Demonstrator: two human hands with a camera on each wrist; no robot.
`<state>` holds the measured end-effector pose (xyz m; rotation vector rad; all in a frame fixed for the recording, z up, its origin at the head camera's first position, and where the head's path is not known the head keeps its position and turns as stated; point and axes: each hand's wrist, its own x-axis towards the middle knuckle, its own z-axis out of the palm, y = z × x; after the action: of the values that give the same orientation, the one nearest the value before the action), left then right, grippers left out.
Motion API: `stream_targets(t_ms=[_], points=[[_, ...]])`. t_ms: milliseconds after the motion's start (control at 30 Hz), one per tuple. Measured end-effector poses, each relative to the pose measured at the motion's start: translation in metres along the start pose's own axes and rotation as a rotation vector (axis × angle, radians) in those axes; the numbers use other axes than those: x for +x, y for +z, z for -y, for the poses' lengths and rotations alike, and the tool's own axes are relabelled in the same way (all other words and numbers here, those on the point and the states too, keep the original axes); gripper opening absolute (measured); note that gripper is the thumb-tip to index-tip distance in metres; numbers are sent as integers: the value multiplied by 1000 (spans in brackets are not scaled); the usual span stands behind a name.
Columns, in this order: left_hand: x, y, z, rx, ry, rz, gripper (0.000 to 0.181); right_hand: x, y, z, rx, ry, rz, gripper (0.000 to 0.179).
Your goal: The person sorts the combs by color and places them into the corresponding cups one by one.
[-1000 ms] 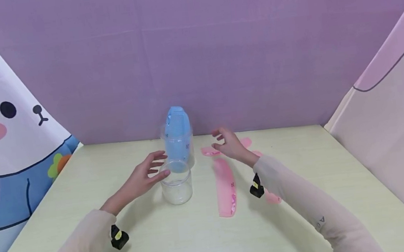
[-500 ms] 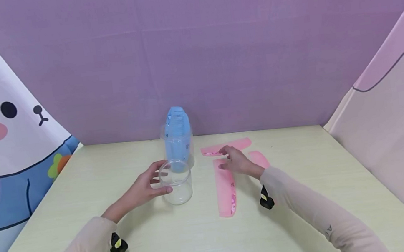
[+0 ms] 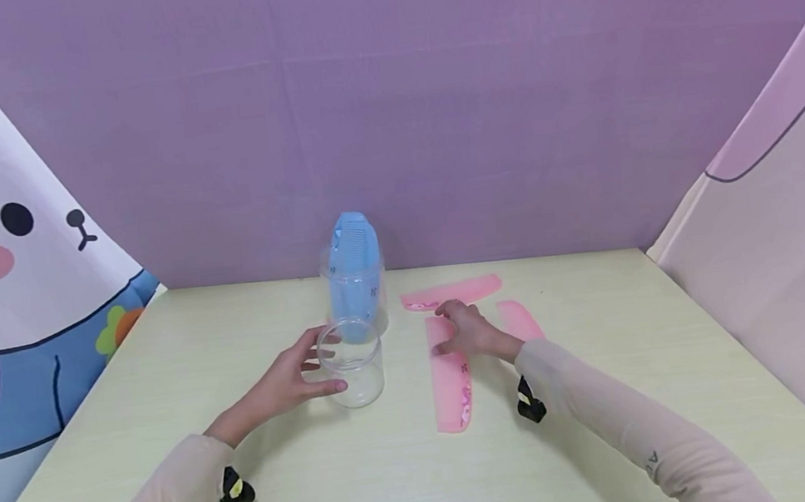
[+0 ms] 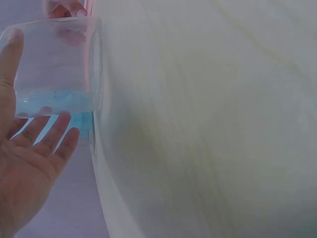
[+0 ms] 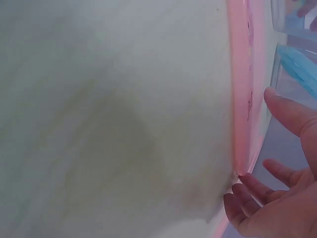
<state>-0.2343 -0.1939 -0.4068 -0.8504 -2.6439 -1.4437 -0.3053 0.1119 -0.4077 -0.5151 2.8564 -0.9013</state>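
Note:
My left hand (image 3: pixel 293 379) reaches around a clear plastic cup (image 3: pixel 358 378), with thumb in front and fingers at the far side, showing through the wall. In the left wrist view the thumb and fingertips lie on opposite sides of that cup (image 4: pixel 54 64). The right hand (image 3: pixel 471 330) hovers over the upper part of a pink comb (image 3: pixel 452 391) lying lengthwise. From the right wrist view, its fingers are spread near the end of the pink comb (image 5: pixel 241 94), thumb apart from it; whether a fingertip touches is unclear.
Behind the cup stands a clear container (image 3: pixel 383 312) with blue combs (image 3: pixel 354 265) upright in it. A second pink comb (image 3: pixel 478 286) lies crosswise behind. A third pink comb (image 3: pixel 519 319) is partly hidden under the right forearm. A purple cloth (image 3: pixel 505 104) closes off the table's back.
My left hand has moved onto the cup, thumb coming down along its front. The right hand has come down and nearer, from the crosswise comb to the lengthwise one.

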Motion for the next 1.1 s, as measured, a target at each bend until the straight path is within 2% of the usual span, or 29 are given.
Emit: stream_targets(t_ms=[167,433,800,900,1100], points=[[0,1,2,-3,-5,1,76,2,1,0,-19,22,6,68],[1,0,2,-12,-25,8,76,5,1,3,22,24,21,69],[0,0,4,3,-21,6,75,7,1,6,85,19,22,74],[-1,1,1,16,-20,1,75,7,2,7,97,44,9,75],[-3,-1,-19,17,-15,4,74,5,0,10,148,118,-36,72]])
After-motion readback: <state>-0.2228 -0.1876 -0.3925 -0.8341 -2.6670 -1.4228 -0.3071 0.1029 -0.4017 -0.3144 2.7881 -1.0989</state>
